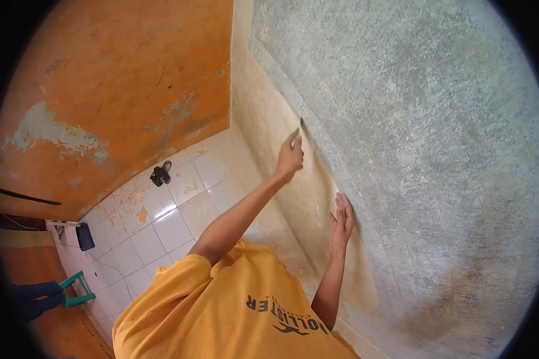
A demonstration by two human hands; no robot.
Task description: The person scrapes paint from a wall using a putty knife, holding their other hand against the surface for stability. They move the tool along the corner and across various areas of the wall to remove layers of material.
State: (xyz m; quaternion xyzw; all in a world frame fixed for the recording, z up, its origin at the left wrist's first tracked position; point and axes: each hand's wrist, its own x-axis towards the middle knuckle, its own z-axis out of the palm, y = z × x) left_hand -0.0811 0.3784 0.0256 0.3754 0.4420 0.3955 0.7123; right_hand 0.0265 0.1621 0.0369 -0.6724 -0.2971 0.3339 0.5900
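My left hand (pixel 290 157) is closed against the wall, gripping what looks like a thin scraper (pixel 302 122). Only the scraper's dark edge shows past the fingers. That edge meets the border between the rough grey wall surface (pixel 413 143) and the smoother beige strip (pixel 263 102) below it. Lower along the same border, my right hand (pixel 341 222) rests on the wall, fingers stretched out, with nothing seen in it. Both arms reach out from a yellow T-shirt (pixel 221 305).
An orange wall (pixel 132 54) with peeling patches meets this one at a corner. Paint flakes (pixel 142 214) litter the white tiled floor (pixel 147 245), near a black object (pixel 160 173). A green stool (pixel 78 290), a person's trousered legs (pixel 39 299) and a cable (pixel 117 269) lie left.
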